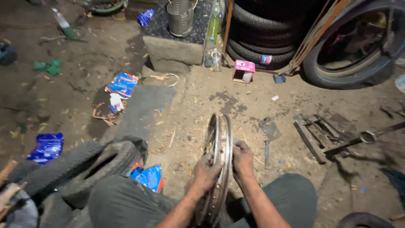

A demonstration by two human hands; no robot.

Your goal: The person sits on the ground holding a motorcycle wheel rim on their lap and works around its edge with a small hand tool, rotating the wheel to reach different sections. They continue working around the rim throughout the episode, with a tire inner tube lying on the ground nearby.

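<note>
At the far left a blue plastic wrapper (47, 146) lies on the dirt floor (84, 97); above it small green scraps (47, 66) and a green-capped bottle (64, 24) lie well apart from the work; nearer the person, a worn black tyre (90, 169) rests beside the left knee, with another blue wrapper (149, 176) tucked just beside it; a grey mat (145, 107) stretches away from the tyre toward a concrete block (173, 50), on which a metal can (180, 17) stands.

In the middle a bare metal wheel rim (219, 156) stands upright on edge between the person's knees, its near part low in the picture, its far part resting on the ground; the left hand (206, 172) is curled over the rim's left side, fingers wrapped onto the metal; the right hand (242, 160) presses against the rim's right side, fingers bent over its edge, though how firmly it grips is hard to judge in this dim light.

Behind the rim a pink box (244, 71) sits near a stack of tyres (261, 33); to the right of the hands a flat metal blade (270, 128) lies on the floor; farther right, metal bars and tools (322, 135) lie in a loose pile; a large wheel (358, 46) leans at the far right.
</note>
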